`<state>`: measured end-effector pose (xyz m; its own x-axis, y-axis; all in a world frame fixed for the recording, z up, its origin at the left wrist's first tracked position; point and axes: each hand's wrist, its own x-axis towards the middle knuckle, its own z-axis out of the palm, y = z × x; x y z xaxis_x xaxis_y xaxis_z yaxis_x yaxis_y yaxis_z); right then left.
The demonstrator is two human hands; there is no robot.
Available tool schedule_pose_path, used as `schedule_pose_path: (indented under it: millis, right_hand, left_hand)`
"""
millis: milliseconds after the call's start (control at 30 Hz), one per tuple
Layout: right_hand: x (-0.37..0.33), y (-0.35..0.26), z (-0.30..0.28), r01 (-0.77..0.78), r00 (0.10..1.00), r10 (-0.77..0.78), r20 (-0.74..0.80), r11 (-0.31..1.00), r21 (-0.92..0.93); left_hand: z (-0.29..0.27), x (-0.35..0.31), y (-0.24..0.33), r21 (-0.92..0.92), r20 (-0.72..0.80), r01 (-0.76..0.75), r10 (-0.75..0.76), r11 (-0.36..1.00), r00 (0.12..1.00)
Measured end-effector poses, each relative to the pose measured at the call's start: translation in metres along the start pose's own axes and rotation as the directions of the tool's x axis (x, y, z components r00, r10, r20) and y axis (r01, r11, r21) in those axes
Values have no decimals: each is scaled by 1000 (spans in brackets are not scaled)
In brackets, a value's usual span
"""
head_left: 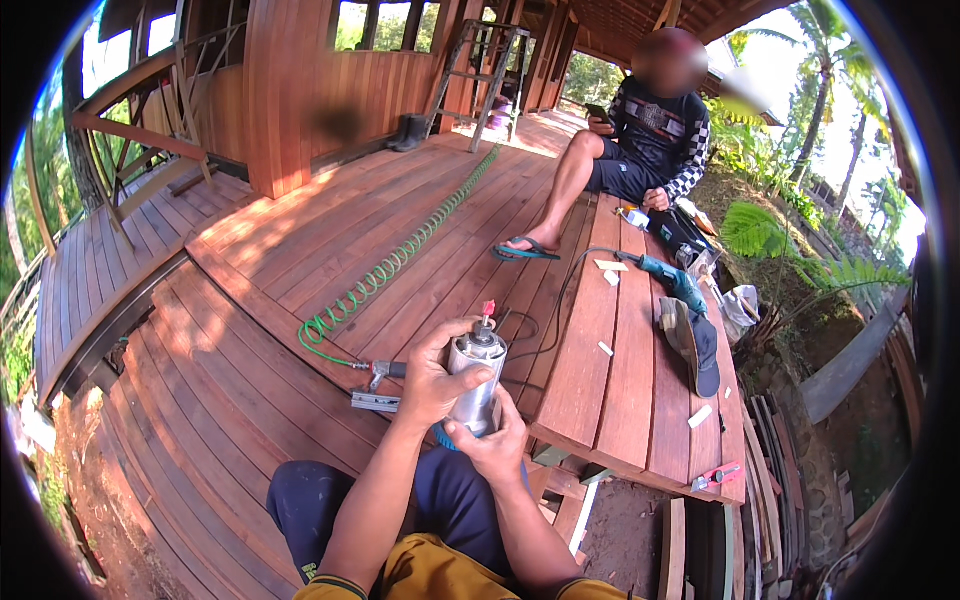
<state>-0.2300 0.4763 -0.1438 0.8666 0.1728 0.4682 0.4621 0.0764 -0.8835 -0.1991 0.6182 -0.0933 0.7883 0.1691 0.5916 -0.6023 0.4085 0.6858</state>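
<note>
A silver cylindrical trim router motor (474, 375) is held upright above my lap, its collet end up. From the collet a red router bit (489, 309) points upward. My left hand (440, 375) is closed around the motor's left side, its thumb across the front and its fingers near the collet. My right hand (492, 440) grips the lower right part of the body. A blue end of the motor shows below, partly covered by my hands. Just left of the motor, a pneumatic nailer (378, 378) lies on the deck, joined to a coiled green air hose (400, 255).
A plank bench (590, 390) at right bears a teal corded power tool (672, 282), a cap (690, 345), a red utility knife (717, 476) and small pale scraps. A person (650, 140) sits on its far end holding a phone. Behind stand a stepladder (480, 80) and boots (410, 132).
</note>
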Motion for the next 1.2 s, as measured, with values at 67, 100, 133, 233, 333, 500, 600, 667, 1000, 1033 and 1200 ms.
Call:
schedule_pose_path:
  millis: [67, 100, 133, 233, 333, 500, 600, 667, 1000, 1033, 1200]
  right_hand:
    - [0, -1, 0, -5, 1000, 5, 5, 999, 33]
    - [0, -1, 0, -10, 1000, 10, 9, 998, 55]
    - [0, -1, 0, -12, 1000, 10, 21, 996, 89]
    - [-1, 0, -2, -28, 1000, 27, 10, 999, 23]
    - [-2, 2, -4, -35, 999, 35, 12, 999, -11]
    - [-1, 1, -4, -49, 999, 49, 10, 999, -3]
    - [-1, -1, -4, -50, 999, 50, 17, 998, 30]
    - [-1, -3, -4, -48, 999, 48, 20, 998, 28]
    - [-1, 0, -6, -45, 999, 45, 23, 999, 3]
    - [-1, 1, -6, -44, 999, 44, 23, 999, 3]
    - [-1, 4, -7, -39, 999, 39, 20, 999, -21]
  left_hand:
    - [0, 0, 0, -11, 2, 7, -7, 1000, 1000]
    - [0, 0, 0, 5, 1, 6, -6, 1000, 1000]
    - [0, 0, 0, 0, -1, 6, -6, 1000, 1000]
    - [0, 0, -2, 7, -7, 5, -5, 1000, 1000]
    - [0, -1, -3, 10, -13, 3, -2, 1000, 1000]
    - [0, 0, -3, 5, -11, 14, -14, 1000, 1000]
    - [1, 1, -3, 21, -14, 3, -3, 1000, 1000]
    - [1, 1, -3, 49, -18, -5, 5, 999, 1000]
    - [1, 0, -5, -11, -10, 11, -11, 1000, 1000]
    - [1, 0, -5, -10, -11, 11, -11, 1000, 1000]
    - [1, -1, -6, -20, -13, 9, -9, 1000, 1000]
